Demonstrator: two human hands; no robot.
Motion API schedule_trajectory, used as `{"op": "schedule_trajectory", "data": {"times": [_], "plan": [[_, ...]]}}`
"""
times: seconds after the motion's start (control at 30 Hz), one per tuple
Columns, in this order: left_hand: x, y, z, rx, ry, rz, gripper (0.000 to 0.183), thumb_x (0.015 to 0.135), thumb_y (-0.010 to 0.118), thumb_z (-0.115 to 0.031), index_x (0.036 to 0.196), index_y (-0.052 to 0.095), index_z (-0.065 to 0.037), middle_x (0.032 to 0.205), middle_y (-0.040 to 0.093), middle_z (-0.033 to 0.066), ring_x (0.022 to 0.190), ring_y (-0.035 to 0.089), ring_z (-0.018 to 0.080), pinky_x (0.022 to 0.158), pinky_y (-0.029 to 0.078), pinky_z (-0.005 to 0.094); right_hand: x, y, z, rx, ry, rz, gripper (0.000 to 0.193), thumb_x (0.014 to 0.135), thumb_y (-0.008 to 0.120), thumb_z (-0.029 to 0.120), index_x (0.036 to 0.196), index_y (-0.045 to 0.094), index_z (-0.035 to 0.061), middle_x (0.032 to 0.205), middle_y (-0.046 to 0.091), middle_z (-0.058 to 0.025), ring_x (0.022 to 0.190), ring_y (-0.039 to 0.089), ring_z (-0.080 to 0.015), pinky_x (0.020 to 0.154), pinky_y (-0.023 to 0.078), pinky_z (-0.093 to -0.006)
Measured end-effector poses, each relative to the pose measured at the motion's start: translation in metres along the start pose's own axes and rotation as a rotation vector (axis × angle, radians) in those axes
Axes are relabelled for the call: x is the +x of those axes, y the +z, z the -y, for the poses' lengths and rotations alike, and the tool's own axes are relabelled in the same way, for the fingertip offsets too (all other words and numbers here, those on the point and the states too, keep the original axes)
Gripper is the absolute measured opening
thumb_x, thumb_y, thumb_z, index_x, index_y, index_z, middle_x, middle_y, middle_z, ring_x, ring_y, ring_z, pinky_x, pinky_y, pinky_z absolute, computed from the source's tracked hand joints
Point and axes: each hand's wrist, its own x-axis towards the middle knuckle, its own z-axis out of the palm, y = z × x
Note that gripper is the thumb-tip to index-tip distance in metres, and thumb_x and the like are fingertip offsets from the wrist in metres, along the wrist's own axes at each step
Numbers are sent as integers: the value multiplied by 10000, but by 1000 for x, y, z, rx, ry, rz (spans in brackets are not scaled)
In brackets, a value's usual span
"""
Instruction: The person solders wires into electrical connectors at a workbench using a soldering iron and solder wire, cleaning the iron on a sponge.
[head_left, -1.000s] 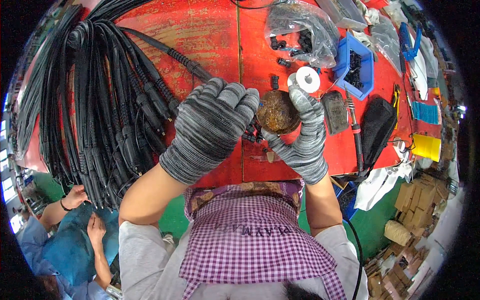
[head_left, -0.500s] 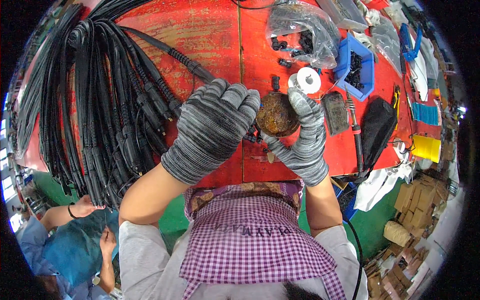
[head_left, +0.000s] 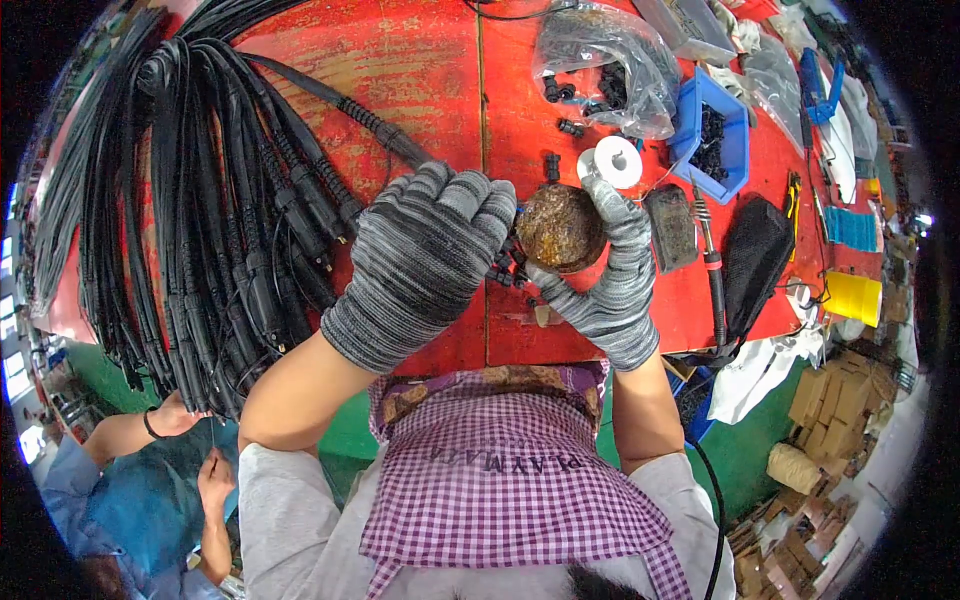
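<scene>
Both my hands wear grey-and-black striped knit gloves. My left hand [head_left: 425, 255] is closed round a black cable [head_left: 385, 130], which runs in from the upper left; the cable's end is hidden by the fist. Just right of that fist, my right hand [head_left: 615, 270] grips a round, brown-crusted tin [head_left: 560, 228] between the thumb and fingers. The tin tilts toward me and sits close to the left fingertips; whether they touch I cannot tell. Small black fittings [head_left: 505, 270] lie on the red table [head_left: 400, 60] beneath the hands.
A thick bundle of black cables [head_left: 190, 200] covers the left side. Beyond the tin are a white spool [head_left: 617, 162], a bag of black fittings [head_left: 610, 70] and a blue bin [head_left: 712, 135]. A soldering iron [head_left: 712, 270] lies right. A co-worker's hands [head_left: 205, 450] are lower left.
The tin and my right hand have shifted slightly right, and more of the tin's crusted face is turned toward view. My left hand has barely moved.
</scene>
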Motion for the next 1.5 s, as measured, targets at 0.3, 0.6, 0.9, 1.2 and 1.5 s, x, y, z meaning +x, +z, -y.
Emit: {"op": "schedule_trajectory", "data": {"times": [0.3, 0.6, 0.9, 1.2, 1.5], "plan": [[-11, 5, 2, -219, -118, -80, 242, 664, 585, -108, 903, 590, -71, 780, 568, 63, 726, 551, 225, 621, 451, 340, -23, 12, -30, 1, 414, -149, 785, 541, 778, 189, 1186, 368, 16, 1113, 447, -143, 1031, 452, -265, 890, 365, -353], [-48, 11, -11, -1208, -830, 48, 141, 797, 515, -8, 925, 571, -25, 799, 582, 6, 730, 529, 74, 674, 433, 202, -12, 37, -88, -363, 542, -357, 847, 520, 795, 242, 1183, 346, -36, 1112, 435, -159, 1010, 456, -251, 890, 370, -341], [-70, 20, -9, -1449, -932, 173, 173, 816, 531, -102, 983, 544, -56, 752, 560, -14, 613, 479, 30, 555, 403, 166, -12, 43, -103, -244, 639, -399, 840, 512, 803, 276, 1162, 370, -33, 1101, 446, -161, 1015, 447, -253, 901, 364, -338], [-72, 27, -10, -1513, -936, 257, 129, 807, 488, -4, 930, 523, -24, 769, 520, -4, 701, 488, 63, 653, 423, 205, -48, 17, -57, -209, 180, -53, 219, 690, 637, 85, 903, 594, 56, 857, 593, -78, 822, 548, -259, 758, 426, -351], [-75, 35, -16, -1471, -896, 230, 131, 816, 489, -25, 937, 534, -49, 715, 539, -16, 621, 479, 40, 570, 405, 183, -49, 47, -64, 485, 847, 251, 104, 750, 580, 82, 845, 597, 45, 748, 551, -65, 632, 519, -156, 578, 445, -246]]}}
